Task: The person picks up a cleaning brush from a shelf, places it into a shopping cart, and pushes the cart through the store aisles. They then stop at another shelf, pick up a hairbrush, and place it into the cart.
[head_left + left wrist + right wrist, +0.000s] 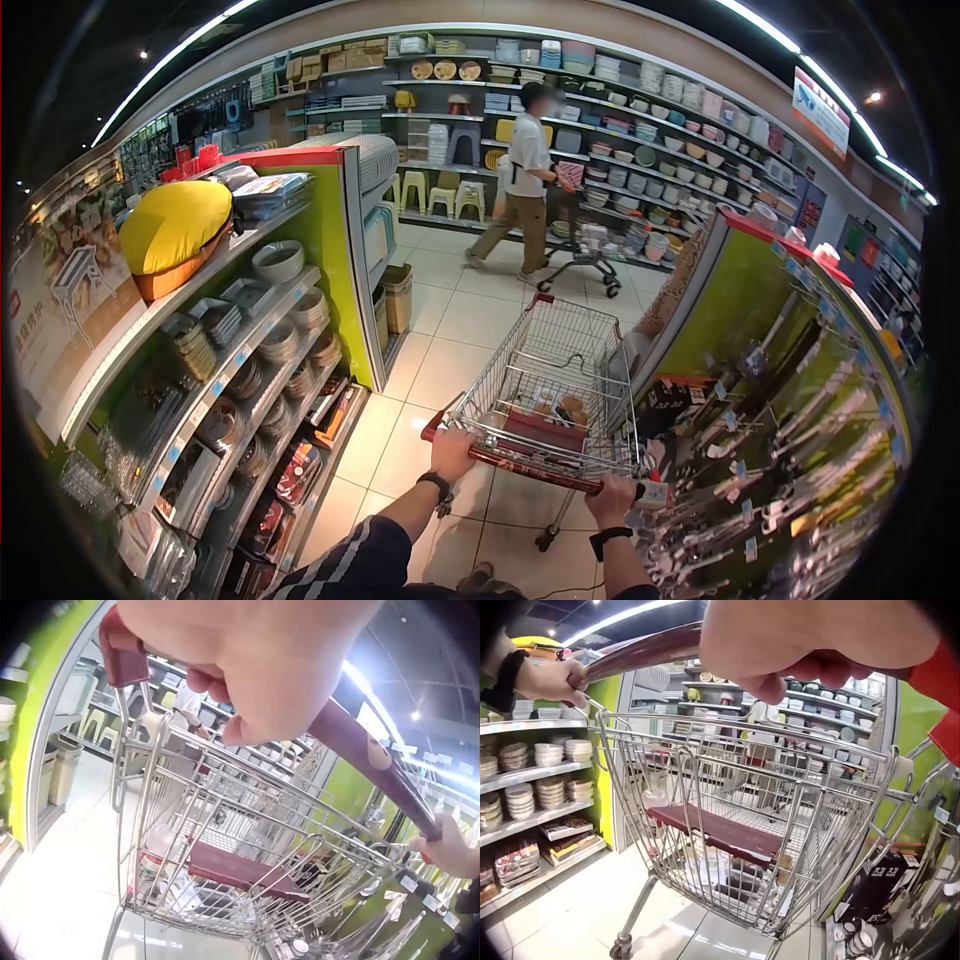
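Shopping cart (540,432) stands on aisle tiles (465,320) directly ahead, left grip (455,453) and right grip (612,500) both wrapped round its dark-red handlebar (535,469), set well apart presumably for even steering; side racks (241,355) flank it, a person (527,150) strides beyond, bowl-stacked wall shelves (437,117) farthest.

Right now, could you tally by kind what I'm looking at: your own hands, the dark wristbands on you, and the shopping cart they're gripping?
Hands: 2 (left hand, right hand)
Dark wristbands: 2
Shopping cart gripped: 1
Total: 5
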Tool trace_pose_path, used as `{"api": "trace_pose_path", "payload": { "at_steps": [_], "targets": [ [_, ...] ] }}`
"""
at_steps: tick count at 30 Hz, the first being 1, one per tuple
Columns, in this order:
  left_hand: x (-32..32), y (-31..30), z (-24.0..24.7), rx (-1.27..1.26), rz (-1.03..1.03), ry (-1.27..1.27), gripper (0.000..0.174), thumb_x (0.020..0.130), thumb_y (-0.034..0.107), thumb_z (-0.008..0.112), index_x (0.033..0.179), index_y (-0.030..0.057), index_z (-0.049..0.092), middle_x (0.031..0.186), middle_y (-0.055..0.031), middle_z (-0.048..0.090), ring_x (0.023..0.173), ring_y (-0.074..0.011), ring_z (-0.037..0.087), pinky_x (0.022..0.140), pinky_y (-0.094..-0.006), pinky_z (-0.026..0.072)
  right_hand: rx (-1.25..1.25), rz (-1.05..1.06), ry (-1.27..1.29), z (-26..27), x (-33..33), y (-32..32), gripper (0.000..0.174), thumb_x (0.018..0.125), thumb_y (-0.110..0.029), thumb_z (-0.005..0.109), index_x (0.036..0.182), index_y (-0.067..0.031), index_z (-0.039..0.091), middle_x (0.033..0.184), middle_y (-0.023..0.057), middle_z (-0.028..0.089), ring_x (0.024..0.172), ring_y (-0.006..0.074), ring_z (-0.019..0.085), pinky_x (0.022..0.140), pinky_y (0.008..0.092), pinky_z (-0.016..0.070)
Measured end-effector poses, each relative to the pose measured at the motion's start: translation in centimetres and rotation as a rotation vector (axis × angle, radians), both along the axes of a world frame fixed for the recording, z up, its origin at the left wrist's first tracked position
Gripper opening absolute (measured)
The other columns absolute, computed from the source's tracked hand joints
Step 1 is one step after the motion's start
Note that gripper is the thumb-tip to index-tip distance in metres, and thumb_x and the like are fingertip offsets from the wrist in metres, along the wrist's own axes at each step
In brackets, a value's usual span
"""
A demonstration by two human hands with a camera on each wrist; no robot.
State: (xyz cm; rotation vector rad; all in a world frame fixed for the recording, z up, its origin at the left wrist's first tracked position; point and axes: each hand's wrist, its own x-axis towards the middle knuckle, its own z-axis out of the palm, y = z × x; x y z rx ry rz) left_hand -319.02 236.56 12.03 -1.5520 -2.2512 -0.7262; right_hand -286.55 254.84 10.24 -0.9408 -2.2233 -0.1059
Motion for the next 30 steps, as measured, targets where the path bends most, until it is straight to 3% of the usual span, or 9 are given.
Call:
{"api": "trace_pose_path", "payload": {
  "at_steps": [4,11,16,20,23,26,30],
  "targets": [
    [-3.9,7.0,-0.5,0.078,0.012,0.004,0.010,0.071,0.020,0.071,0.079,0.0146,0.067,0.075,-0.0046,0.062,0.080,-0.0255,0.060,0.074,-0.0417,0.0399,-0.010,0.018,-0.023,0.1,-4.4,7.9,0.018,0.062,-0.014,0.072,0.065,-0.0110,0.055,0.071,0.0098,0.059,0.071,0.0336,0.058,0.071,0.0446,0.0428],
    [-12.1,19.0,-1.1,0.077,0.001,0.068,0.017,0.062,0.022,0.075,0.076,0.0179,0.065,0.073,-0.0015,0.061,0.076,-0.0231,0.060,0.072,-0.0406,0.0401,0.034,0.039,0.005,0.2,-12.7,20.5,0.018,0.060,-0.015,0.073,0.065,-0.0109,0.056,0.070,0.0099,0.059,0.072,0.0325,0.059,0.071,0.0441,0.0432],
    [-21.2,28.3,-2.2,0.168,0.004,0.126,0.022,0.061,0.024,0.077,0.077,0.0141,0.065,0.071,-0.0035,0.061,0.072,-0.0239,0.060,0.070,-0.0403,0.0413,0.021,0.020,0.021,-0.4,-21.3,28.5,0.019,0.060,-0.015,0.072,0.064,-0.0113,0.055,0.070,0.0084,0.059,0.073,0.0317,0.058,0.071,0.0447,0.0422],
    [-29.9,36.0,-3.0,0.147,0.006,0.071,0.025,0.058,0.021,0.079,0.078,0.0137,0.066,0.072,-0.0043,0.061,0.074,-0.0258,0.062,0.074,-0.0422,0.0458,-0.040,-0.042,-0.055,-1.1,-29.0,35.0,0.017,0.062,-0.016,0.073,0.066,-0.0115,0.057,0.072,0.0090,0.060,0.075,0.0324,0.059,0.072,0.0447,0.0428],
    [-35.5,40.9,-2.1,-0.014,0.072,0.023,0.017,0.060,0.019,0.078,0.068,0.0118,0.065,0.073,-0.0088,0.063,0.077,-0.0299,0.063,0.075,-0.0423,0.0465,-0.112,-0.113,-0.118,-0.9,-35.0,38.6,0.016,0.063,-0.020,0.075,0.071,-0.0121,0.063,0.078,0.0092,0.064,0.079,0.0319,0.061,0.075,0.0439,0.0441],
    [-41.2,45.9,-1.4,-0.026,0.040,-0.025,0.008,0.065,0.014,0.073,0.069,0.0102,0.067,0.074,-0.0109,0.065,0.078,-0.0314,0.064,0.077,-0.0424,0.0459,-0.075,-0.166,-0.143,-0.9,-40.6,42.7,0.020,0.060,-0.021,0.077,0.072,-0.0127,0.063,0.078,0.0081,0.065,0.080,0.0308,0.061,0.077,0.0426,0.0437],
    [-46.2,50.7,-1.7,0.020,0.026,-0.043,0.007,0.064,0.012,0.070,0.070,0.0112,0.067,0.075,-0.0095,0.065,0.083,-0.0305,0.062,0.088,-0.0443,0.0420,-0.027,-0.077,0.008,-3.0,-46.3,49.2,0.021,0.058,-0.021,0.078,0.071,-0.0126,0.064,0.079,0.0067,0.065,0.082,0.0282,0.062,0.080,0.0412,0.0433]
  ]
}}
